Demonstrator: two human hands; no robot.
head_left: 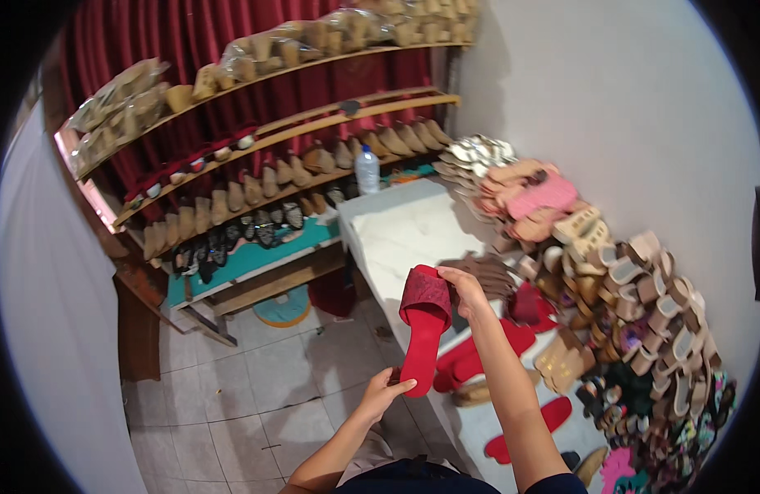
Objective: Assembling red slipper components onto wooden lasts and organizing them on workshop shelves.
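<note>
Between my two hands a red slide sandal [425,329] is held up, its toe end pointing away from me. A darker red patterned strap crosses its upper part. My left hand [383,393] pinches the heel end, thumb on top of the sole. At the toe end my right hand [462,290] grips the edge; some of its fingers are hidden behind the sandal. Beneath my right forearm, more red soles [487,354] lie on the white table [409,230]. Closer to me sits another red sole [553,414], partly covered by that forearm.
Many sandals [643,313] are heaped along the wall on the right. A plastic bottle [367,170] stands at the table's far end. Wooden shelves [273,123] with rows of shoe lasts stand before a red curtain. A low teal-topped bench [256,257] is on the left, above a tiled floor [223,412].
</note>
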